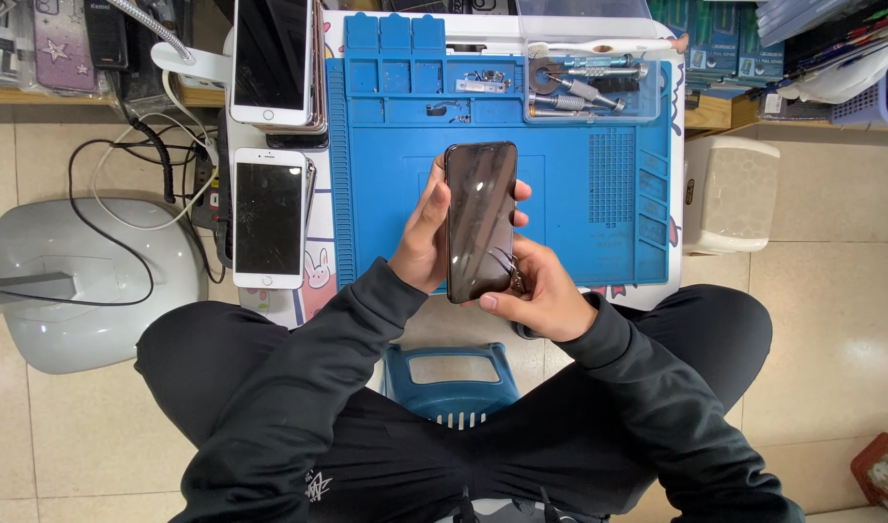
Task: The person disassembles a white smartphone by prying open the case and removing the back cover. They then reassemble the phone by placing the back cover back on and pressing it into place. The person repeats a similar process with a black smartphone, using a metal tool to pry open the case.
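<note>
Black phone (480, 221) held screen-up just above the near edge of the blue mat (580, 194) | left hand (423, 237) clasps its side to steady it | right hand (541, 291) pinches the bottom corner | white phone (268, 218) left of the mat, kept clear | screwdrivers (584, 87) in the mat's far tray, within reach

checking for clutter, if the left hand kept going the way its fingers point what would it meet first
The left hand points up the blue mat. First in line look the small metal parts in the mat's upper compartments, though depth is hard to judge.
</note>
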